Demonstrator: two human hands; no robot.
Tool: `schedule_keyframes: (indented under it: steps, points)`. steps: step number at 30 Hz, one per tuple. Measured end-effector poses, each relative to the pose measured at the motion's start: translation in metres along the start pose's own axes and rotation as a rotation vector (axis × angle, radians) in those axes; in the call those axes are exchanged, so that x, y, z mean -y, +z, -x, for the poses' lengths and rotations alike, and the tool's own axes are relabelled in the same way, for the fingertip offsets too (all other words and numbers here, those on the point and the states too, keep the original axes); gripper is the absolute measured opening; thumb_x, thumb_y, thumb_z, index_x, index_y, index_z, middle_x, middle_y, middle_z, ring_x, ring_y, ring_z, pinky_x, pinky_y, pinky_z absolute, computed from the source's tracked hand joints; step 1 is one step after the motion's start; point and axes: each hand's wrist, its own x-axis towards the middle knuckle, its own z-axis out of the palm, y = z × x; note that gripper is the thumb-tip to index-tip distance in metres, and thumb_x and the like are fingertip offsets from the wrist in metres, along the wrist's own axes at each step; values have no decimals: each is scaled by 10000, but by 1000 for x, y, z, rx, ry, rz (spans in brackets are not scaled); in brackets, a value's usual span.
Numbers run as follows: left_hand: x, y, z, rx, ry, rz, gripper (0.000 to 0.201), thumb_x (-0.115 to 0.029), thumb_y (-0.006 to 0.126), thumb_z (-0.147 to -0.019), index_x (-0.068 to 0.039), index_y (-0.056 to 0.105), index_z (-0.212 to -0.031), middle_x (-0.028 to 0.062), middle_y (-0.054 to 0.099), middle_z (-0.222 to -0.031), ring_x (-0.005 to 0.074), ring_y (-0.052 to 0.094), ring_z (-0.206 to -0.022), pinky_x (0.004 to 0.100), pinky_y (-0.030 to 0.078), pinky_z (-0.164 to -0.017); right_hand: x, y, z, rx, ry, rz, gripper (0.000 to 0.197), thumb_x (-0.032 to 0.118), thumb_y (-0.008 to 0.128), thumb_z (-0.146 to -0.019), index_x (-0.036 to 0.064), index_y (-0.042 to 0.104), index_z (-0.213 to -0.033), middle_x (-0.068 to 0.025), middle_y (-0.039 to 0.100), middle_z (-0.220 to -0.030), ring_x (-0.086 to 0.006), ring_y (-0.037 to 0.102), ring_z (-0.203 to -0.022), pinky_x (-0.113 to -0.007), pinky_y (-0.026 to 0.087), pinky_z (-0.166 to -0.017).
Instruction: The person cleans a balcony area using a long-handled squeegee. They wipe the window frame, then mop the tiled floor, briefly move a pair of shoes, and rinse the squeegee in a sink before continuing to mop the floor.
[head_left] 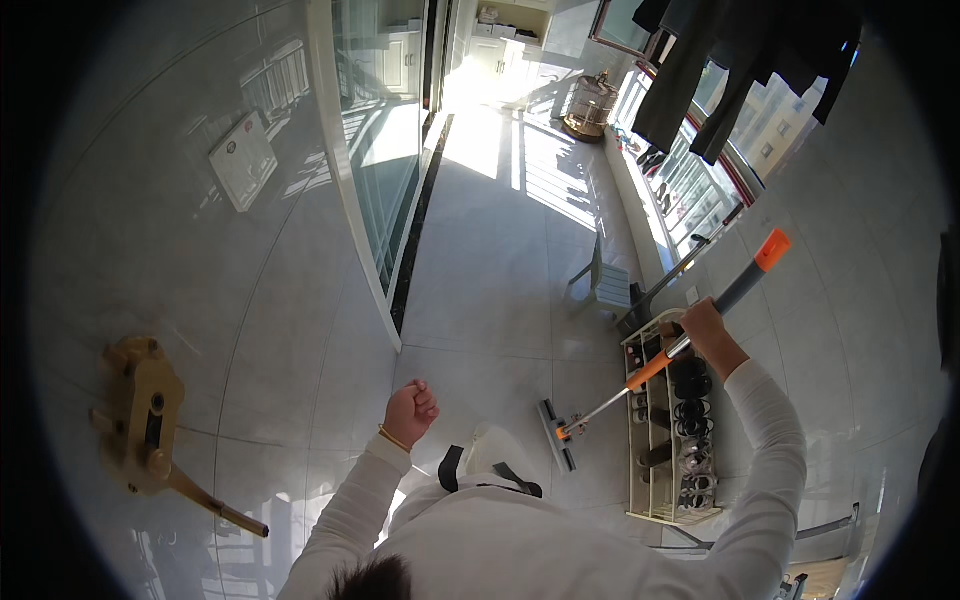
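My right hand (703,325) is wrapped round the pole of a mop (606,404), just below its grey upper grip with an orange end. The metal pole slants down and left past an orange sleeve to a flat, dark grey head that rests on the floor. My left hand (411,412) is curled into a fist in front of my body, with a yellowish band at the wrist. Nothing shows in its fingers, and it is apart from the mop.
A shoe rack (640,450) full of shoes stands beside the mop on the right. Beyond it are a small pale chair (603,287) and a birdcage (590,106). Dark clothes (690,90) hang at upper right. A glass door (370,140) is at left, with a yellowish wall fixture (145,415) nearer.
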Motion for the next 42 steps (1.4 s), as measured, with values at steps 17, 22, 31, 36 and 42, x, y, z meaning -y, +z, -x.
schedule_keyframes:
  steps: [17,22,31,36,42]
  points:
    - [-325,97,-548,-376,222,291,180,-134,434,-892,-145,497,-724,-22,448,-618,115,386,-501,294,375,-520,-338,-86,-729,-127,-91,73,110,228,641,-860,197,743,-891,19,718,-870,-169,686,-883,-336,464,-758]
    - [-424,159,-763,-397,99,391,169,-128,432,-853,-147,486,-694,-7,446,-616,129,392,-520,299,368,-526,-443,-156,-985,-168,75,181,128,227,598,-887,241,726,-877,63,710,-833,-129,681,-866,-329,434,-769]
    - [-548,426,-1177,56,-307,-314,78,-126,522,-870,-80,582,-850,16,539,-737,113,495,-592,290,442,-571,-535,-182,-1206,-224,349,-95,91,217,650,-861,200,694,-783,28,661,-660,-131,671,-688,-333,437,-665]
    - [-531,532,-1370,133,-604,-510,271,-286,569,-850,-68,572,-1010,45,551,-839,188,607,-801,326,522,-714,-435,-143,-1323,27,177,-276,325,194,571,-902,155,547,-1223,26,670,-834,-171,670,-719,-336,492,-596]
    - [-507,576,-1579,-169,-666,-241,723,-495,588,-891,14,304,-1318,204,410,-1270,342,613,-964,487,541,-818,-394,-171,-1387,277,292,-993,603,199,556,-909,153,333,-1467,-161,583,-1022,-317,653,-839,-463,527,-714]
